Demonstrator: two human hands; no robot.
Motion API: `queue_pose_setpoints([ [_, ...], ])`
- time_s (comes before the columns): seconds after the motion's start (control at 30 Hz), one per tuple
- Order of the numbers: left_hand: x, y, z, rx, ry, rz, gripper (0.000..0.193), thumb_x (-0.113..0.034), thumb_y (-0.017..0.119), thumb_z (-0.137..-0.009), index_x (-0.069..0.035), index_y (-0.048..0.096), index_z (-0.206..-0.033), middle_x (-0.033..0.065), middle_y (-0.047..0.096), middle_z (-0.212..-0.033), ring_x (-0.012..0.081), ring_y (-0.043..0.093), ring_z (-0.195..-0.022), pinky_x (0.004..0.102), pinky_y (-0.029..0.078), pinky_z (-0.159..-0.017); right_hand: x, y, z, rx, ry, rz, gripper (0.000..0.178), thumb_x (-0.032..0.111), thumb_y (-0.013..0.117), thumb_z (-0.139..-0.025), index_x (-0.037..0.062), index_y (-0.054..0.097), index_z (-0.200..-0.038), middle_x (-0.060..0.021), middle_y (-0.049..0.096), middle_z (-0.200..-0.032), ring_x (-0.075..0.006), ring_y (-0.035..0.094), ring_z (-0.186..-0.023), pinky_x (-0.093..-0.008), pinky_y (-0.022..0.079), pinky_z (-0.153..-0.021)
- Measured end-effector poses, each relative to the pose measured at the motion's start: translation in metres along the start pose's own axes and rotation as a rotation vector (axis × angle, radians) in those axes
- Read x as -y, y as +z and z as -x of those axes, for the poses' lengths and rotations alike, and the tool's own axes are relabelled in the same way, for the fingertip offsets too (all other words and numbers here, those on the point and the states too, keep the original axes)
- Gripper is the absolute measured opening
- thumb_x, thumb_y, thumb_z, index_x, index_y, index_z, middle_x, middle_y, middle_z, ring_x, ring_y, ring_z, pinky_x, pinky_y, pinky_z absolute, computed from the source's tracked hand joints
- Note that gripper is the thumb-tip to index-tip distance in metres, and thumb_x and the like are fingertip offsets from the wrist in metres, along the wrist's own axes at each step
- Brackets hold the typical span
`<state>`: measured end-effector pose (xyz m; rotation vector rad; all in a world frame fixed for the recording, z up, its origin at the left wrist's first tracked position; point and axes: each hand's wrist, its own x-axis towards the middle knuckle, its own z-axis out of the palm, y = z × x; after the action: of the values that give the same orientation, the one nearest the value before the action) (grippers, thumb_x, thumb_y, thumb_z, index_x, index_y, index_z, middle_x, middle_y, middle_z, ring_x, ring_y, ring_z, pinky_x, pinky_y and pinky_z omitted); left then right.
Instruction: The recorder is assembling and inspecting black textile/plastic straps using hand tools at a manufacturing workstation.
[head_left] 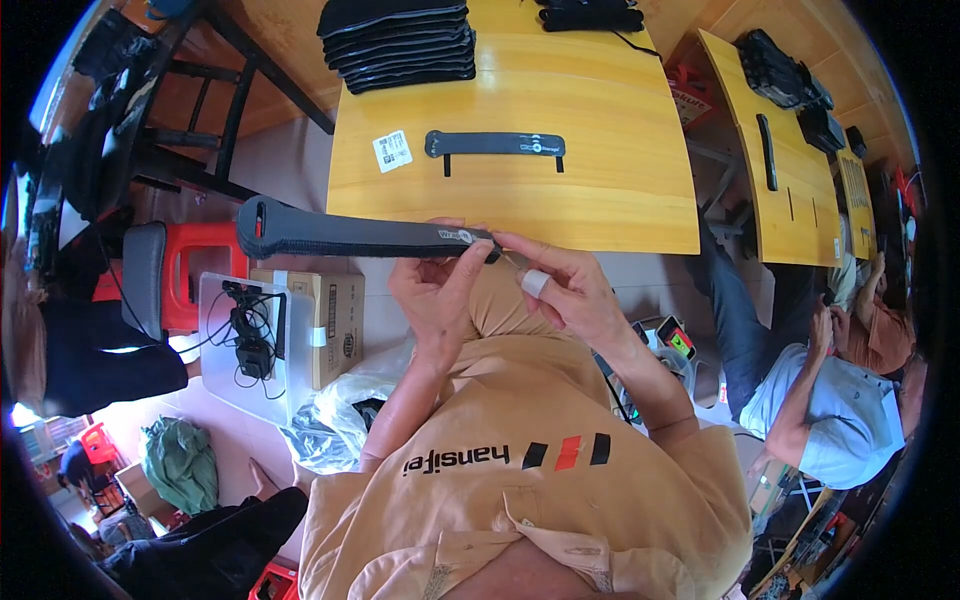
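My left hand [437, 290] grips the right end of a long dark grey strap [350, 233] from below, with the thumb on top. The strap stretches out to the left in front of the table's near edge, with a slotted, rounded tab at its far left end. It looks thick, perhaps several layers. At its right end the fingers of my right hand [570, 290] are pinched together. A thin sliver shows by them, too small to name. White tape wraps one finger of that hand. Beyond, a similar strap [495, 145] lies flat on the table over two short black strips.
The yellow wooden table [600, 210] holds a stack of dark straps [398, 45], a white label [393, 150] and a black bundle [590, 15]. To the left stand a clear bin [215, 375] with black cables, a cardboard box [338, 330] and a red stool [205, 270]. Co-workers sit at right.
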<state>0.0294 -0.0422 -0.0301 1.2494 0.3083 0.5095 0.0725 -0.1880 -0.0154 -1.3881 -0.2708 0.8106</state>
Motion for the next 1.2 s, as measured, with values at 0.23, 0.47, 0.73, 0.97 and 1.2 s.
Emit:
queue_pose_setpoints([
  [0.23,0.008,-0.001,0.000,-0.026,0.071,-0.052,0.028,0.007,0.065,-0.073,0.002,0.054,-0.098,0.0081,0.060,-0.090,0.0116,0.058,-0.080,0.0216,0.048,-0.070,-0.003,0.000,-0.004,0.004,0.087,-0.229,0.037,0.007,0.047,-0.086,0.0110,0.051,-0.122,0.0048,0.046,-0.056,0.0002,0.034,-0.044,-0.0149,0.025,-0.039],
  [0.47,0.005,-0.001,-0.006,0.030,-0.016,0.017,0.028,0.006,0.065,-0.073,0.002,0.055,-0.100,0.0071,0.060,-0.088,0.0107,0.058,-0.080,0.0213,0.047,-0.070,-0.018,0.002,-0.011,-0.088,-0.141,0.079,0.039,0.001,0.048,-0.084,0.0116,0.051,-0.122,0.0005,0.053,-0.064,-0.0010,0.043,-0.054,-0.0154,0.033,-0.048],
  [0.73,0.005,-0.006,-0.009,0.083,-0.096,-0.030,0.028,0.007,0.065,-0.073,0.003,0.056,-0.099,0.0071,0.060,-0.089,0.0114,0.058,-0.081,0.0219,0.048,-0.071,-0.028,0.006,-0.015,-0.215,-0.465,0.543,0.048,-0.008,0.043,-0.078,0.0086,0.048,-0.123,-0.0136,0.064,-0.093,-0.0086,0.056,-0.073,-0.0242,0.044,-0.062],
  [0.97,0.005,-0.011,-0.014,0.130,-0.068,-0.123,0.030,0.005,0.066,-0.072,0.004,0.055,-0.101,0.0077,0.061,-0.090,0.0122,0.059,-0.081,0.0223,0.049,-0.072,-0.016,0.005,-0.016,-0.151,-0.254,0.295,0.041,-0.002,0.044,-0.082,0.0078,0.050,-0.122,-0.0044,0.054,-0.066,-0.0088,0.050,-0.058,-0.0242,0.042,-0.054],
  [1.2,0.002,-0.015,-0.020,0.248,-0.139,-0.096,0.030,0.003,0.067,-0.072,0.004,0.056,-0.100,0.0081,0.062,-0.087,0.0124,0.060,-0.079,0.0232,0.050,-0.071,0.001,-0.009,-0.014,0.033,0.097,-0.138,0.036,0.002,0.046,-0.084,0.0065,0.053,-0.120,0.0021,0.045,-0.062,-0.0026,0.037,-0.049,-0.0171,0.030,-0.044],
])
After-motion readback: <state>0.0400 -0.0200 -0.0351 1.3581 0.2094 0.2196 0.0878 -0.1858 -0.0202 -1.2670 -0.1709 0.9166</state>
